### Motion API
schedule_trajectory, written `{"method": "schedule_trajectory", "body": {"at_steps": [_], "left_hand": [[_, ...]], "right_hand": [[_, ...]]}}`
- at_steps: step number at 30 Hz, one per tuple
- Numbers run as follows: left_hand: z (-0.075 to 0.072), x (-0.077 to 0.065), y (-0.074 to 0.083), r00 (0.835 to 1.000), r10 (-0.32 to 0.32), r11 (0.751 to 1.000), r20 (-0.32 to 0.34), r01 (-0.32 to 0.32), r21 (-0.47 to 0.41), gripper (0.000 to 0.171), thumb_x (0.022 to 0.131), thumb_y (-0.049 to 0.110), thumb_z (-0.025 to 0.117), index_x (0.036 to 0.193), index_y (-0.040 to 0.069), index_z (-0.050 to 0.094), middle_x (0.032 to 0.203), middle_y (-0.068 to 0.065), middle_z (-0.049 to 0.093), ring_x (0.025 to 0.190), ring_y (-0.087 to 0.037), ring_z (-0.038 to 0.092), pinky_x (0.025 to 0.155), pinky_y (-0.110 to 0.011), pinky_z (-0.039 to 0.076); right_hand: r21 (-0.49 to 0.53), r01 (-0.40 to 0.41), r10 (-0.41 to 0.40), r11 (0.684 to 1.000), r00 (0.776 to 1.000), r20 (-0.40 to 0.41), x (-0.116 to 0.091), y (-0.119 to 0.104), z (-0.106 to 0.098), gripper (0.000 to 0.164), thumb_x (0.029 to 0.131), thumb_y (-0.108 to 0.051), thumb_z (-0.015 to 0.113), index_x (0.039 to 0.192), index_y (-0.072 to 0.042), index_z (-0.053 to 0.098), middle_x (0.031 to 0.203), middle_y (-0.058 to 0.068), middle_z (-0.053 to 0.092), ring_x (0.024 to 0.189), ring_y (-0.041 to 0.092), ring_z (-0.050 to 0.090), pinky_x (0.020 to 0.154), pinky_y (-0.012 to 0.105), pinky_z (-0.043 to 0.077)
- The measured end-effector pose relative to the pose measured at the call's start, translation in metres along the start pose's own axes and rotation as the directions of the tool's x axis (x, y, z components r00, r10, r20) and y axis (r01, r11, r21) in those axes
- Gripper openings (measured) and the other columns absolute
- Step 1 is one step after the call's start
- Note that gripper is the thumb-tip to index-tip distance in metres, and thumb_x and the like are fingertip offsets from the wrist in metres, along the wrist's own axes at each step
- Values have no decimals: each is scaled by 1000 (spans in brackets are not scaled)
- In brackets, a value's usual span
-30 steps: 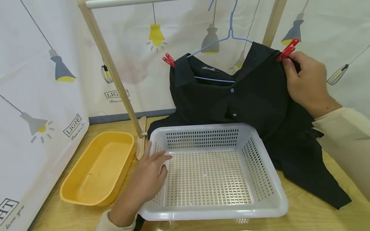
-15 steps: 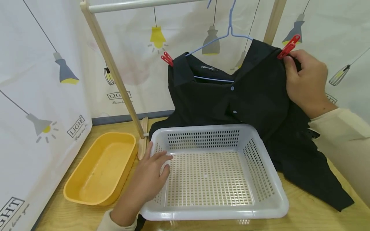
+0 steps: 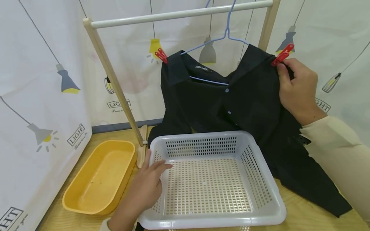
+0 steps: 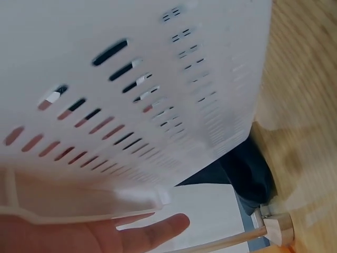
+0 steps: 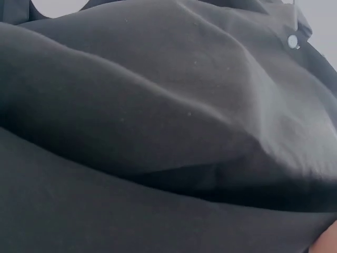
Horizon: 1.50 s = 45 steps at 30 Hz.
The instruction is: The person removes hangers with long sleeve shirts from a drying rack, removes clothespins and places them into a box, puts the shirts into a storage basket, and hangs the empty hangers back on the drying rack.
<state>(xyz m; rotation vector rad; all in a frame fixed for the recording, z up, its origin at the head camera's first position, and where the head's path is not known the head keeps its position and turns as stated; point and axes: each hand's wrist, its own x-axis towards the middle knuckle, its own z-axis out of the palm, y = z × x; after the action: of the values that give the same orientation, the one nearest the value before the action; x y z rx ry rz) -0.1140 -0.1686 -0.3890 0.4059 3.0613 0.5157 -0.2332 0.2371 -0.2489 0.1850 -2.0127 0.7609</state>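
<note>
A black shirt (image 3: 202, 102) is on a blue wire hanger (image 3: 222, 38), whose wire passes in front of the rack's white rail. Red clothespins clip both shoulders, one on the left (image 3: 162, 56) and one on the right (image 3: 282, 55). Just under the right clothespin, my right hand (image 3: 299, 91) pinches the shoulder fabric between thumb and fingers. My left hand (image 3: 145, 189) rests on the left rim of a white slotted basket (image 3: 212, 221), fingers loosely spread over it. One finger (image 4: 158, 232) stretches out beside the rim in the left wrist view. Shirt folds fill most of the right wrist view.
A yellow plastic tub (image 3: 98, 179) stands on the wooden table (image 3: 52, 221), left of the basket. The rack's wooden post (image 3: 112, 80) rises behind them under the white rail (image 3: 182, 14). The shirt's sleeve (image 3: 315, 186) trails over the table at right. Lamp-printed cloth (image 3: 136, 106) surrounds the table.
The head view has tilted up, bringing more of the rail into sight. My right hand, the shirt and the hanger have shifted slightly left. Both hands keep their places on shirt and basket.
</note>
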Motion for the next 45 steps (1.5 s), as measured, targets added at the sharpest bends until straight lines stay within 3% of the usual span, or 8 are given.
{"method": "schedule_trajectory", "body": {"at_steps": [3, 9, 16, 24, 30, 36, 41, 45], "left_hand": [[0, 0, 0, 1000, 4, 1000, -4, -4, 14, 47, 88, 0, 55, 126, 22, 69, 144, -8, 58, 156, -38, 4, 119, -63, 18], [-1, 1, -1, 1000, -6, 1000, -9, 6, 9, 40, 90, 7, 58, 126, 21, 69, 144, -9, 57, 156, -37, 3, 119, -64, 16], [-2, 4, -2, 999, 4, 1000, -51, -6, -30, 42, 93, 13, 58, 135, 19, 63, 147, -10, 55, 155, -38, 10, 118, -64, 16], [-9, 0, -9, 998, -12, 987, -64, 1, -162, 51, 97, 24, 58, 146, 16, 49, 158, -13, 39, 153, -38, 20, 116, -64, 24], [-43, 0, -20, 998, 33, 959, -55, -47, -281, 55, 98, 18, 55, 149, 3, 42, 157, -23, 35, 146, -44, 32, 113, -65, 30], [-71, 40, -16, 995, 87, 983, 53, -77, -168, 66, 98, 28, 57, 153, 1, 33, 154, -21, 42, 142, -41, 41, 114, -59, 34], [-71, 83, -7, 981, 47, 995, 186, -29, -100, 82, 97, 39, 60, 160, 10, 16, 161, -17, 32, 146, -38, 36, 117, -56, 32], [-65, 106, -3, 955, 60, 989, 289, -19, -145, 86, 94, 48, 63, 157, 8, 19, 164, -12, 25, 147, -31, 31, 121, -52, 26]], "right_hand": [[33, 9, -9, 999, 1000, -8, -3, 0, -2, 32, 102, -23, 55, 109, 5, 69, 106, 21, 72, 85, -15, 45, 83, 4, 35], [89, 2, -4, 996, 1000, 15, -13, -3, -7, 27, 101, -17, 56, 110, 6, 69, 104, 19, 71, 87, -13, 48, 84, 6, 36], [126, -17, 12, 992, 999, 43, -32, -9, -20, 27, 100, -17, 58, 107, 6, 69, 96, -30, 56, 84, -8, 49, 81, 9, 36], [187, -94, 65, 978, 986, 157, -68, -16, -39, 16, 97, -6, 62, 101, 8, 69, 82, -33, 54, 73, -5, 46, 68, 11, 35], [272, -168, 87, 948, 954, 286, -84, -14, -43, 20, 94, -3, 65, 98, -20, 73, 84, -30, 63, 74, -5, 54, 68, 5, 42], [310, -238, 140, 920, 942, 306, -79, -11, -45, 28, 95, -3, 63, 95, -31, 70, 81, -28, 65, 73, -5, 55, 66, 5, 43], [370, -285, 158, 884, 929, 336, -76, -8, -42, 27, 96, 0, 61, 95, -25, 71, 78, -22, 67, 70, -2, 56, 63, 6, 46], [393, -291, 145, 872, 921, 360, -73, -10, -38, 26, 96, 0, 60, 97, -23, 72, 80, -20, 68, 72, -1, 57, 65, 7, 47]]}}
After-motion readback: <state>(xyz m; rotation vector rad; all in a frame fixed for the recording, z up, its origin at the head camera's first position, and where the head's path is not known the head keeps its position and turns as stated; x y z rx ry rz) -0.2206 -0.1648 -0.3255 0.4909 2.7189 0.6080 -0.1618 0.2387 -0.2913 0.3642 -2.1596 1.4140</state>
